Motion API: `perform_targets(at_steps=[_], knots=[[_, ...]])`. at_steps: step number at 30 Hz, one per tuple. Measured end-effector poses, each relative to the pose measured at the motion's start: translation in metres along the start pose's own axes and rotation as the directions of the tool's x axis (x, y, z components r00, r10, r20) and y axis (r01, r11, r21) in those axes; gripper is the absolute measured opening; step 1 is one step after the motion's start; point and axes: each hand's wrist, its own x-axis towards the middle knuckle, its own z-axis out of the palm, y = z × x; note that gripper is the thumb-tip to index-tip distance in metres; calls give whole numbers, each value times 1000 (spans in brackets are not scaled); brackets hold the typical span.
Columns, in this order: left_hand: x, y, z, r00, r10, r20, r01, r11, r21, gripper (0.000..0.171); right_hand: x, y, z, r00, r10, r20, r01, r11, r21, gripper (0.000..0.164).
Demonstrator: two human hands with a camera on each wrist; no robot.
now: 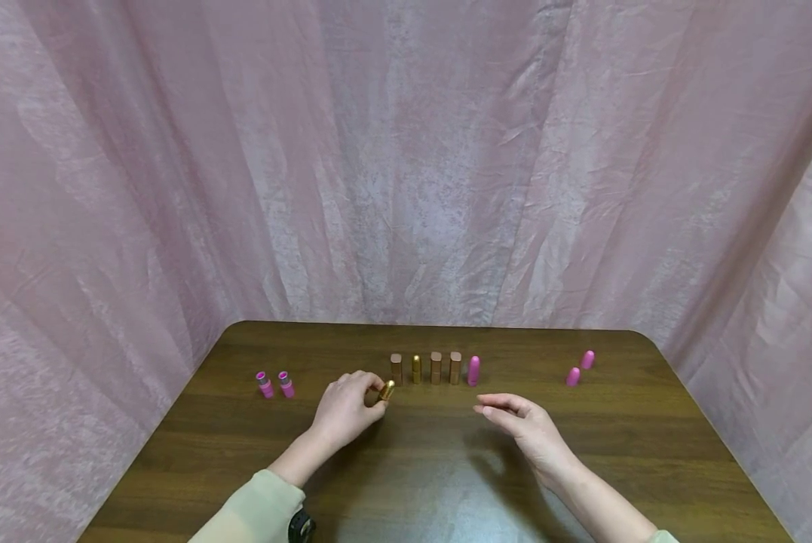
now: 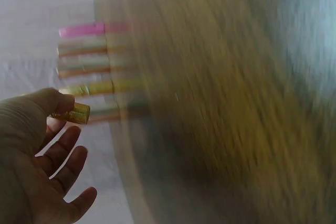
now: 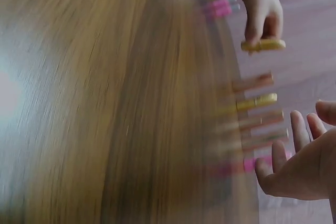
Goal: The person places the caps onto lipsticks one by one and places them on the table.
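Observation:
My left hand [image 1: 343, 409] pinches a gold lipstick tube [image 1: 387, 390] between thumb and fingers, held tilted at the left end of a row of standing lipsticks. In the left wrist view the gold tube [image 2: 79, 113] pokes out past the thumb. That row holds a rose-gold tube [image 1: 396, 368], a gold tube [image 1: 416, 369], two more rose-gold tubes [image 1: 436, 368] and a closed pink lipstick [image 1: 473, 371] at its right end. Nearest to the pink one is my right hand [image 1: 526, 431], its fingers loosely extended with nothing between them.
Two uncapped pink lipstick bases [image 1: 286, 385] with silver collars stand at the left on the brown wooden table [image 1: 406, 467]. Two pink caps [image 1: 573, 376] stand at the right. Behind the table's back edge hangs a pink curtain [image 1: 419, 166].

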Motion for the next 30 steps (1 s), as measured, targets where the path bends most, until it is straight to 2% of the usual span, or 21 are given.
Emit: perform_targets(at_steps=[5, 14, 23, 30], knots=[[13, -21, 3, 991, -132, 32, 133, 990, -39, 16, -1, 3, -23, 998, 31, -58, -37, 995, -90, 43], [33, -35, 14, 963, -253, 96, 262, 960, -102, 18, -3, 6, -43, 993, 53, -110, -68, 987, -145, 44], [40, -34, 24, 957, -269, 112, 280, 954, -103, 18, -4, 12, -48, 990, 56, -131, -71, 990, -118, 42], [39, -38, 30, 961, -257, 102, 268, 958, -106, 18, -4, 14, -49, 988, 67, -138, -82, 991, -107, 43]])
